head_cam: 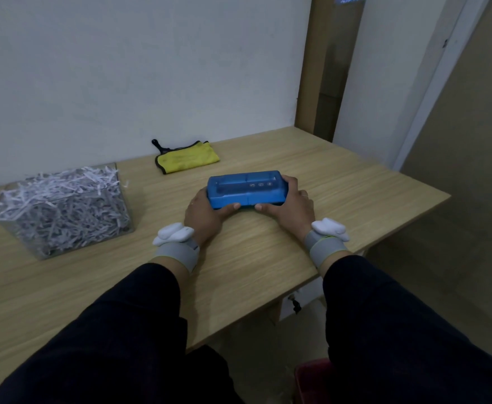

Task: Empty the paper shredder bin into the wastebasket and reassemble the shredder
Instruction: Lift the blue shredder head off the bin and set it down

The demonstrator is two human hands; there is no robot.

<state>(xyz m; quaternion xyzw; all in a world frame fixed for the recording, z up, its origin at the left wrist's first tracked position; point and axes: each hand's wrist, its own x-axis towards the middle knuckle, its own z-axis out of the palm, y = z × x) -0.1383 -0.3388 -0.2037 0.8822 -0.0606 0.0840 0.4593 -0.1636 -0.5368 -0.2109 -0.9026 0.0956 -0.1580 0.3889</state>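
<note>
While the blue plastic shredder head (246,189) sits flat on the light wooden table (268,258), close to its right edge and apart from its bin, the person has a hand curled round each end of it. The left hand (205,211) wraps the left end, thumb along the near side; the right hand (290,204) clasps the right end, fingers round the far corner and thumb on the near side. The clear rectangular bin (64,211) stands well apart from both hands toward the table's left edge, heaped above its rim with white paper shreds (61,196). A folded yellow cloth with black trim (186,157) lies by the table's back edge, beyond the head.

The trouble I'd expect is with that bin. The shreds stand so high that a quick lift or tilt would likely scatter them over the table and floor before they reach any wastebasket. A dark red container (312,380) shows on the floor below the table's near right corner; it may be the wastebasket, though I cannot tell. The bin would have to travel the whole width of the table to reach it. The head also rests near enough the right edge to be knocked off.
</note>
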